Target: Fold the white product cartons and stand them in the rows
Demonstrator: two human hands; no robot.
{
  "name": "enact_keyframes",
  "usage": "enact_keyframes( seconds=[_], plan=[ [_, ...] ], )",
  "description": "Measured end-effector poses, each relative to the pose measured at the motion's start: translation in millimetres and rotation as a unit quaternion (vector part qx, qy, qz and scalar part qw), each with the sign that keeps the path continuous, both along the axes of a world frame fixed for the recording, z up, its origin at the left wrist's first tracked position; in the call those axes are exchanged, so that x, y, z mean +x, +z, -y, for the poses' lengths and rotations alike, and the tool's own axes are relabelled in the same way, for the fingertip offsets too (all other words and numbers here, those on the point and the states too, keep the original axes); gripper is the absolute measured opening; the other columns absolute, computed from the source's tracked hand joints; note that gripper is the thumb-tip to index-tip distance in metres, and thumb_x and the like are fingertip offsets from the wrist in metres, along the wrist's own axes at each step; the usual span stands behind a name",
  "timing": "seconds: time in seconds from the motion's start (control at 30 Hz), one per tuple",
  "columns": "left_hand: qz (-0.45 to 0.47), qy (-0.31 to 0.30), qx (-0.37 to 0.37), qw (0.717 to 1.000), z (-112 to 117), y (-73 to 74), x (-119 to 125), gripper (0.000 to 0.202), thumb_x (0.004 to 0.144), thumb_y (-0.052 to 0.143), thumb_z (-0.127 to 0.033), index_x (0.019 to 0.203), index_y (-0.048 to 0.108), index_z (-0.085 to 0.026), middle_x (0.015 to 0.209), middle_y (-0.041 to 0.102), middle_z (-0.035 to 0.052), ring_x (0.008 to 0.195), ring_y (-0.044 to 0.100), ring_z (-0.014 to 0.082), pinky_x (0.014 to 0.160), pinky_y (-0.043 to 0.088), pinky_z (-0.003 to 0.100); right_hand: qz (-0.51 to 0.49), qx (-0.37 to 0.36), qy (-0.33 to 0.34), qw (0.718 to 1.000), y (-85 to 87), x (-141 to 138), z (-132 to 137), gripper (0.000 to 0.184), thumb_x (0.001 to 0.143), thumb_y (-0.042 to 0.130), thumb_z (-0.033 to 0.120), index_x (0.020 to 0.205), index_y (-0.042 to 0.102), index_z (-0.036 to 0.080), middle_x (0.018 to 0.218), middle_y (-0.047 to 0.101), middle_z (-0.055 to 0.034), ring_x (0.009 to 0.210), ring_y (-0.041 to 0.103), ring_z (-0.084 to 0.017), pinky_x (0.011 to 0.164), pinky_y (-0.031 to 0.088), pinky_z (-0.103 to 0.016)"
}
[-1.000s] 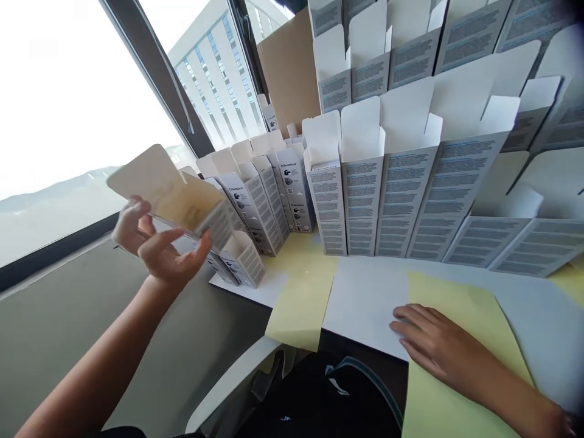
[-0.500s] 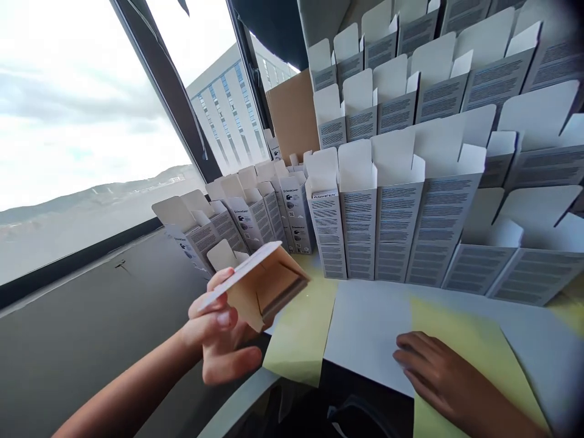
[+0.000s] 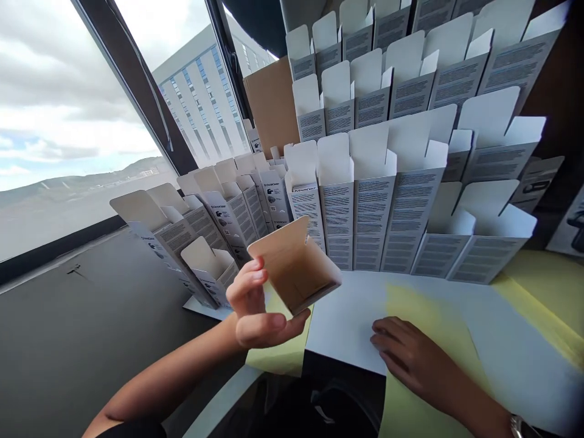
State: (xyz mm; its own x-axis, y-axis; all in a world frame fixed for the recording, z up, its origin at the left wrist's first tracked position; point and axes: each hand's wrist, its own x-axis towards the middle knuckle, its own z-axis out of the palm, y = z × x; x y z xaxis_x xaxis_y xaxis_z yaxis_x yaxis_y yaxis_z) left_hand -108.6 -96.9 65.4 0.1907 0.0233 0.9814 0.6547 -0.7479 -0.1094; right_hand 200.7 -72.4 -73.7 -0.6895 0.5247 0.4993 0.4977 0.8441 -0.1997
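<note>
My left hand grips a small cardboard box above the table's near edge. The box is tilted with its open top and raised flap towards me, and its brown inside shows; I see nothing in it. Thumb and fingers hold its left side and lower edge. My right hand lies loosely on the white table, partly over a yellow sheet, with its fingers slightly bent and no object in them.
Open-topped white cartons stand in stacked rows at the back and right. More cartons line the left side by the window and grey wall. A brown cardboard sheet stands behind, and dark boxes sit at far right.
My left hand has moved right with the box and turned it, so its open inside faces me more. My right hand stays on the table. The view has shifted to the right.
</note>
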Motion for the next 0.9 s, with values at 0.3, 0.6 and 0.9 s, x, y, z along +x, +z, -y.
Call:
enact_keyframes(
  seconds=[0.3,0.6,0.9],
  plan=[
    [-0.015,-0.121,-0.140,0.983,-61,-27.4,53,0.038,0.082,0.071,-0.022,0.114,0.052,-0.025,0.148,0.029,0.0137,0.139,0.041,0.0340,0.096,0.053,0.048,-0.048,0.042,-0.035,0.997,-18.1,7,-7,0.029,0.094,0.057,0.027,0.122,0.065,0.023,0.114,0.072,-0.0100,0.103,0.069,-0.026,0.087,0.059,-0.042],
    [-0.075,-0.187,-0.137,0.970,-90,-73.1,58,0.073,0.078,0.074,-0.026,0.136,0.031,-0.030,0.163,0.010,0.0136,0.155,0.019,0.0370,0.117,0.039,0.061,-0.062,0.086,-0.038,0.994,-8.5,7,-8,0.032,0.095,0.052,0.030,0.125,0.062,0.024,0.109,0.074,-0.0069,0.098,0.071,-0.024,0.080,0.060,-0.036],
    [0.012,-0.205,-0.379,0.902,-98,-119.6,39,0.105,0.074,0.082,-0.027,0.151,0.011,-0.034,0.166,0.005,0.0191,0.155,0.014,0.0416,0.116,0.033,0.064,-0.022,0.006,-0.051,0.998,3.6,2,-1,0.037,0.093,0.055,0.021,0.131,0.056,0.020,0.118,0.067,-0.0121,0.110,0.065,-0.026,0.091,0.058,-0.041]
  ],
)
